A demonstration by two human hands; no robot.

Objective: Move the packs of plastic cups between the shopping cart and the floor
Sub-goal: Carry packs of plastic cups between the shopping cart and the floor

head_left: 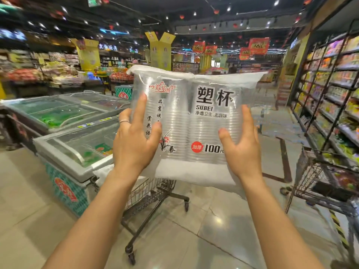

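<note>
I hold one clear pack of plastic cups [194, 121] upright in the air, at chest height, with its black printed label facing me. My left hand [136, 138] grips its left edge, thumb and forefinger lying on the near face. My right hand [242, 144] grips the right edge, thumb on the near face. Below the pack stands the wire shopping cart [149, 193], mostly hidden by the pack and my arms. Something white shows at the cart's left rim. No other pack is plainly visible on the floor.
Glass-topped chest freezers [77, 152] run along the left, close to the cart. A second wire cart [322, 177] stands at the right, beside tall stocked shelves [330, 84]. Pale tiled floor [209, 230] lies in front of me.
</note>
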